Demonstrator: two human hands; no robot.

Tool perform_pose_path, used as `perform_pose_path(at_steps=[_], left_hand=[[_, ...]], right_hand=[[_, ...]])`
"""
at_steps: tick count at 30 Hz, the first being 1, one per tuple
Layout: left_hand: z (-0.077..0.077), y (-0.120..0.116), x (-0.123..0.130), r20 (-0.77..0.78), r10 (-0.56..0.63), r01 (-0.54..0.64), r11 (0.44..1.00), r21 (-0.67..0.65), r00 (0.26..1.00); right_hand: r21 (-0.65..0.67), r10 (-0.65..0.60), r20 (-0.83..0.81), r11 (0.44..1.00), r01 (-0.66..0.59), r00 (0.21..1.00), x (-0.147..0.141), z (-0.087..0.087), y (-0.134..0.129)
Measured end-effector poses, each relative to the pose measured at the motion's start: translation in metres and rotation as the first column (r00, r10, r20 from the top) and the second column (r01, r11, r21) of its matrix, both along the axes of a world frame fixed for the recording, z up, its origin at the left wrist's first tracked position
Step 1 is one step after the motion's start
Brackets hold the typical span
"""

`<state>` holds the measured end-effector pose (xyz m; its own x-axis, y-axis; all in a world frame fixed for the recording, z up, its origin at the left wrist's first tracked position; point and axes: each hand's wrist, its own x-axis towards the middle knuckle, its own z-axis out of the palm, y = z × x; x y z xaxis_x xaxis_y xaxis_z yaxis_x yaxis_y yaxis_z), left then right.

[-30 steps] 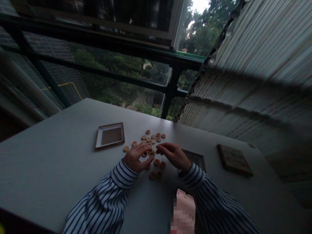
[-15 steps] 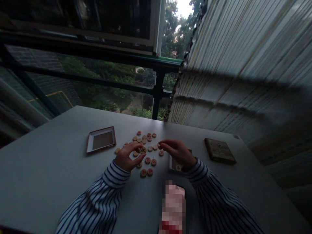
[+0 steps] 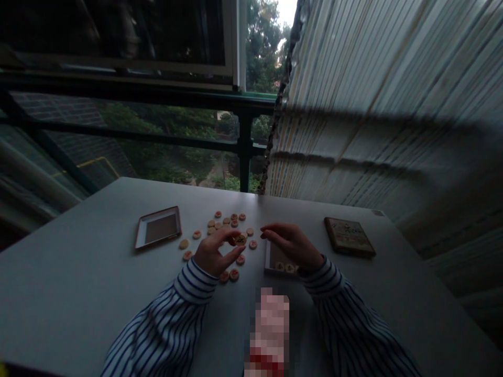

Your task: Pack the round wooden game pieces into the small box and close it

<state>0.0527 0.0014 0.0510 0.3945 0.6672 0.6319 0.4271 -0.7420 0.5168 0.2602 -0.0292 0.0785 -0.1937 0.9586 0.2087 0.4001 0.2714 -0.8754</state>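
My left hand pinches a round wooden Chinese chess piece with a black character between thumb and fingers, above the scattered pieces. My right hand hovers over an open shallow box, its fingers curved and no piece visible in them. Two pieces with dark characters lie in the near part of that box; the rest of its inside is partly hidden by my hand. Several pieces with red characters, such as one red piece, and some blank-side-up pieces lie around my left hand.
An open box lid sits on the white table at the left. A flat decorated box lies at the right. A pixelated pink object is at the near edge. Beyond the table are a window railing and a striped curtain.
My left hand has lifted the piece and brought it rightward, nearer my right hand. My right hand has drawn away from the piece beside its fingertips. The view has shifted slightly.
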Motion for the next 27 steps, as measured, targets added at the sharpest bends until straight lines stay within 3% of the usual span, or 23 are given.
perform_pose_path(at_steps=[10,20,27], left_hand=[[0.001,0.000,0.039,0.028,-0.074,0.075,0.996,-0.057,0.997],[-0.037,-0.004,0.058,0.139,-0.119,0.128,0.990,-0.059,0.983],[-0.045,-0.011,0.056,0.158,-0.116,0.146,0.971,-0.191,0.981]], right_hand=[[0.068,0.006,0.077,0.998,-0.012,0.997,0.010,-0.004,0.000],[0.035,-0.035,0.197,0.999,0.029,0.980,0.019,-0.017,0.001],[0.006,-0.013,0.304,1.000,0.012,0.953,0.015,-0.020,0.000]])
